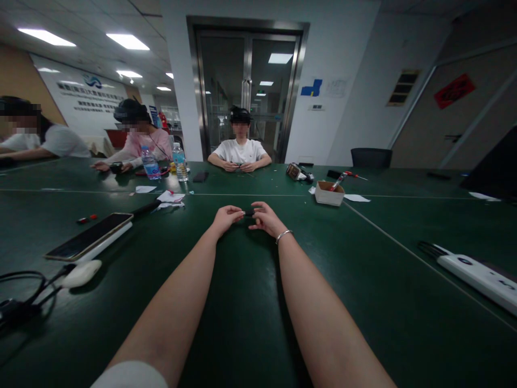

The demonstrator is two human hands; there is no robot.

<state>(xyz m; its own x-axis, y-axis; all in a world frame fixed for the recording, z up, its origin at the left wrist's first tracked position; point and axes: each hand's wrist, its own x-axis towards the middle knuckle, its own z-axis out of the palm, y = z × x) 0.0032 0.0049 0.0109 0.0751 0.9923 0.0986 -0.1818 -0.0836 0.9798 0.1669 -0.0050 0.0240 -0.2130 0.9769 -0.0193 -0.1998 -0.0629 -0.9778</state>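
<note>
Both my arms reach forward over the green table (242, 302). Between my fingertips is a small dark object (249, 213), too small to name. My left hand (226, 219) pinches its left end, where a small light part shows at the fingertips. On the other end, the thumb and fingers of my right hand (266, 220) close in, with some fingers curled apart from it. A silver bracelet (284, 235) circles my right wrist.
Left of my arms lie a phone (92, 235) on a white block, a white rounded case (82, 274) and black cables (28, 302). Ahead are water bottles (150, 163), paper scraps (172, 198) and a small box (329, 194). A power strip (479, 277) lies right. Several people sit around the table.
</note>
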